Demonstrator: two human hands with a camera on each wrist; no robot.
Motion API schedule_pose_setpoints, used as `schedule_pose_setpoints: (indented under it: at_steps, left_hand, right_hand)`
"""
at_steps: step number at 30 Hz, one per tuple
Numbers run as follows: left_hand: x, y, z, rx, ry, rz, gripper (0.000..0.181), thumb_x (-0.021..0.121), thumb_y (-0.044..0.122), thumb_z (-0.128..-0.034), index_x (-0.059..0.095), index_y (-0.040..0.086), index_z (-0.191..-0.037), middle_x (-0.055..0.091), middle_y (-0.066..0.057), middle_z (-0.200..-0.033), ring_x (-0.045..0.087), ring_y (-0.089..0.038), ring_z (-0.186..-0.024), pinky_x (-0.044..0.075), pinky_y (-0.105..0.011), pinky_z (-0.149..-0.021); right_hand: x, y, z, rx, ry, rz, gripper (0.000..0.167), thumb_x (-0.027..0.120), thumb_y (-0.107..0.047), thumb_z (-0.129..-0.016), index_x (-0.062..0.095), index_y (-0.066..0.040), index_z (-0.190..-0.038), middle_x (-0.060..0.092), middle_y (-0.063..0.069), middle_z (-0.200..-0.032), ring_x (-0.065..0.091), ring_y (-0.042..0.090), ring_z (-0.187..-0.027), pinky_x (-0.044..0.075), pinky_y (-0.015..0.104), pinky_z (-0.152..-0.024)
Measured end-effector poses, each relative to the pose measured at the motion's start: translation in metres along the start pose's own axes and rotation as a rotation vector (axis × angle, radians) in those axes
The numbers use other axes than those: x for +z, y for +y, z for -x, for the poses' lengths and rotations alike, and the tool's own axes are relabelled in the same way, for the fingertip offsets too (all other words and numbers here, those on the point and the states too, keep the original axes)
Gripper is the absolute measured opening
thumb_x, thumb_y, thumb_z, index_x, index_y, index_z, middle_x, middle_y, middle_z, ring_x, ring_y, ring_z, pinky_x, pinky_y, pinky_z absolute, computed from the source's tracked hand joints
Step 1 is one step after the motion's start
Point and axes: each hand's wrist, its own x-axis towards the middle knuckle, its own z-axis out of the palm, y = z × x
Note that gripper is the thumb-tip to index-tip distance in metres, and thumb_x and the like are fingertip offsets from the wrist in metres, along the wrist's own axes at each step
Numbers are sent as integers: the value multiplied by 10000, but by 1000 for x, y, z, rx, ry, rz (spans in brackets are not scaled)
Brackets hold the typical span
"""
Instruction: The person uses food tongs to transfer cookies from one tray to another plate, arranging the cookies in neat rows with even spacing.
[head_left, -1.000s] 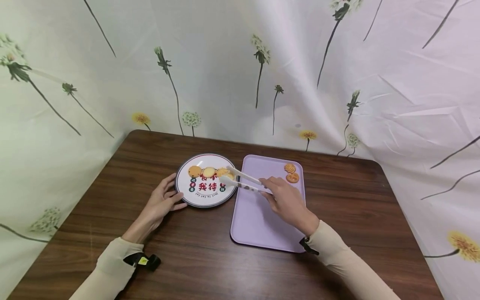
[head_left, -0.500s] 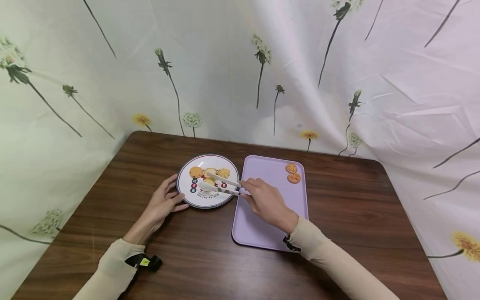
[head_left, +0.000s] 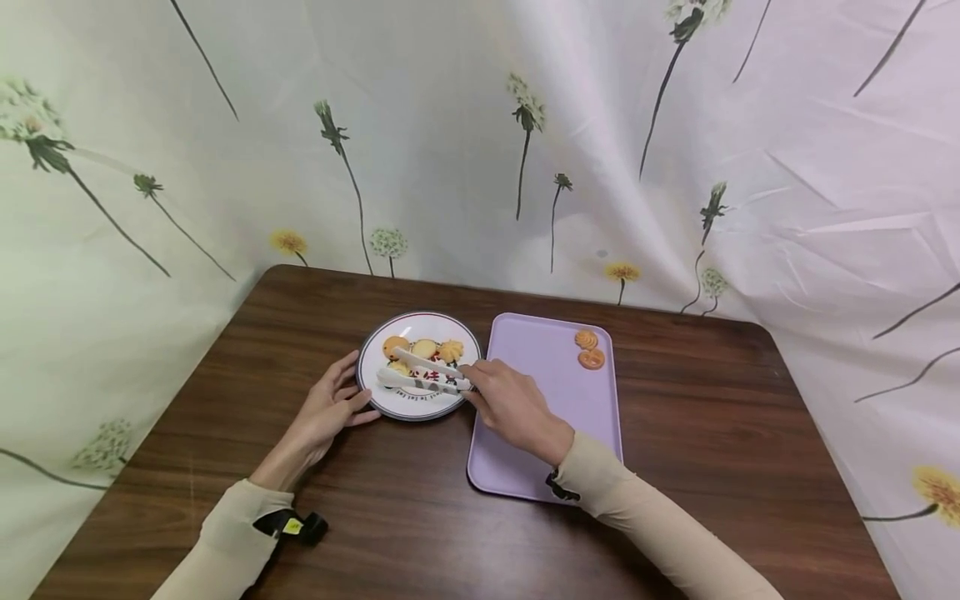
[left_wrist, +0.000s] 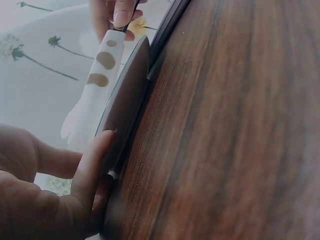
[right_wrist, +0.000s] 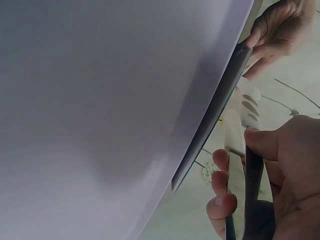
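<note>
In the head view my right hand (head_left: 517, 410) grips white tongs (head_left: 422, 382) with brown spots. Their tips reach over the round white plate (head_left: 414, 407), around a pale yellow cookie (head_left: 398, 367) that they partly cover. Whether the tips press on it I cannot tell. Behind it on the plate lie a brown round cookie (head_left: 394, 346), a pale round cookie (head_left: 424, 348) and a flower-shaped cookie (head_left: 452, 352). My left hand (head_left: 327, 412) holds the plate's left rim; in the left wrist view its fingers (left_wrist: 90, 165) lie against the edge.
A lilac tray (head_left: 525, 342) stands right of the plate, partly under my right forearm. A swirl cookie (head_left: 586, 339) and a pretzel-shaped cookie (head_left: 592, 358) lie in its far right corner. The brown wooden table (head_left: 390, 517) ends at a flower-printed cloth (head_left: 450, 150) behind.
My right hand has moved left with the tongs, and the pale yellow cookie between their tips has gone from the plate's right side to its left. My left hand stays at the rim.
</note>
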Motion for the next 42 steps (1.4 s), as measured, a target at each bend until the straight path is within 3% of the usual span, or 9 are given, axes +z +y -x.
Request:
schedule_pose_setpoints:
  at_steps: [16, 30, 42]
  left_hand:
    - [-1, -1, 2, 2, -8, 1, 772, 407, -66, -1076, -4, 141, -1695, 73, -242, -1737, 338, -445, -1495, 661, -252, -938]
    - [1, -1, 1, -18, 8, 2, 772, 403, -68, -1074, 9, 160, -1697, 71, -229, -1741, 337, -439, -1500, 665, -263, -933]
    - [1, -1, 2, -15, -1, 17, 786, 413, -72, -1070, 0, 160, -1697, 52, -229, -1743, 306, -432, -1509, 668, -258, -923]
  right_hand:
    - [10, -6, -10, -32, -15, -6, 346, 641, -275, -1049, 669, -140, -1367, 707, -18, -1160, 682, 170, -1073, 647, 366, -714]
    - [10, -6, -7, -29, -27, -20, 387, 607, -309, -1068, 637, -122, -1406, 688, 5, -1184, 664, 183, -1101, 648, 379, -739]
    - [-5, 11, 10, 1, 62, -10, 408, 629, -303, -1057, 617, -136, -1428, 684, -1, -1127, 641, 174, -968, 612, 367, -631]
